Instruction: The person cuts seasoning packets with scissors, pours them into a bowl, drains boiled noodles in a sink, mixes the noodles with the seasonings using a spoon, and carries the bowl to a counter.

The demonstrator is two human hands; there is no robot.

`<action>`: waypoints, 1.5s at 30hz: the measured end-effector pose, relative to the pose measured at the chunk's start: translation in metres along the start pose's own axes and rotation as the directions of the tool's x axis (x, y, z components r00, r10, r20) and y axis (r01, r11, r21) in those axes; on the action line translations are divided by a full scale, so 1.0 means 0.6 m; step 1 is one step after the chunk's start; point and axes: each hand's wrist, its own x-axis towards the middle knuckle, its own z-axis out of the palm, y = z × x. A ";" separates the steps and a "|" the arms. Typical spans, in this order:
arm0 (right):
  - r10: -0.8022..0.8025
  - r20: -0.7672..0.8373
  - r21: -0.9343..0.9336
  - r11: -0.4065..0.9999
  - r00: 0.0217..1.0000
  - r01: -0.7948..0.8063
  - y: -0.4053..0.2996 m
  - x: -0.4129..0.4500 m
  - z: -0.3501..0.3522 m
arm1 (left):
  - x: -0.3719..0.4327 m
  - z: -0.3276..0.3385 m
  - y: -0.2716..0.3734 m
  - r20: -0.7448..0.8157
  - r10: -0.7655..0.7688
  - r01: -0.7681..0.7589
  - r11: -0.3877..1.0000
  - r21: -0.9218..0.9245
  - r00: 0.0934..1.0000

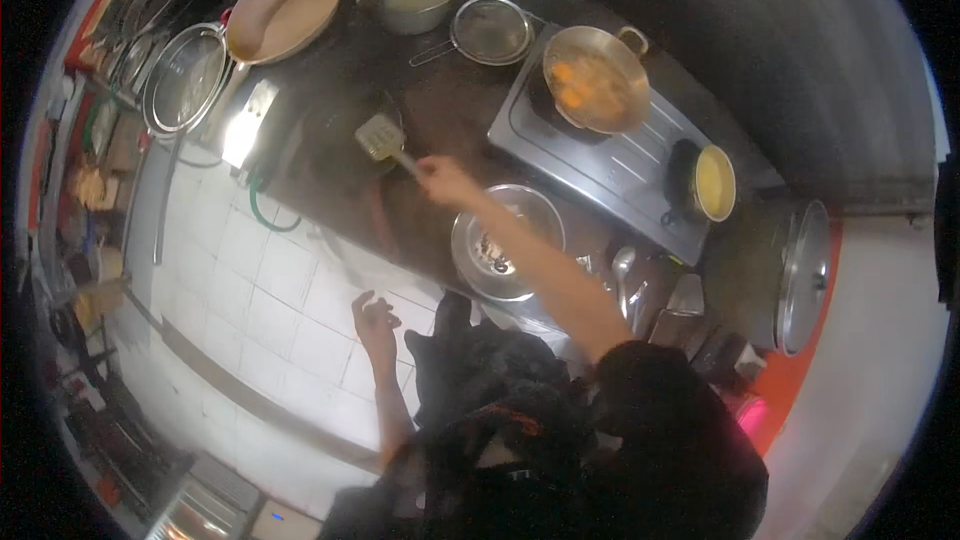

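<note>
My right hand (444,180) grips the handle of a slotted turner (381,136). The turner's pale head is over a dark round area that looks like a frying pan (341,127); the pan's outline and contents are hard to make out. A reddish-brown handle (381,217) reaches from there towards the counter's front edge. Below my right forearm stands a metal bowl (466,221) with dark and pale bits inside, partly covered by the arm. My left hand (377,319) is beside my body, above the tiled floor, fingers loosely curled and holding nothing.
A steel wok (637,101) with orange pieces in bubbling liquid sits on a gas stove (600,172), beside a small pan of yellow liquid (716,184). A wire strainer (491,30), a lidded pot (412,0), a spoon (622,266) and a large lidded pot (806,277) stand around.
</note>
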 end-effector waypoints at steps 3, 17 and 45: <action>0.093 0.067 -0.066 0.994 0.993 -0.088 0.003 0.043 0.093 | -0.028 -0.029 -0.006 -0.054 -0.018 0.017 1.000 -0.023 0.998; -0.210 -0.151 0.186 0.954 0.966 0.237 0.090 -0.277 0.002 | 0.011 0.015 0.024 0.151 -0.041 0.028 0.995 0.092 0.988; 0.351 -0.931 0.255 0.823 0.102 -0.507 0.765 -0.601 -0.271 | -0.286 0.424 -0.070 0.828 0.085 -0.753 0.475 0.455 0.554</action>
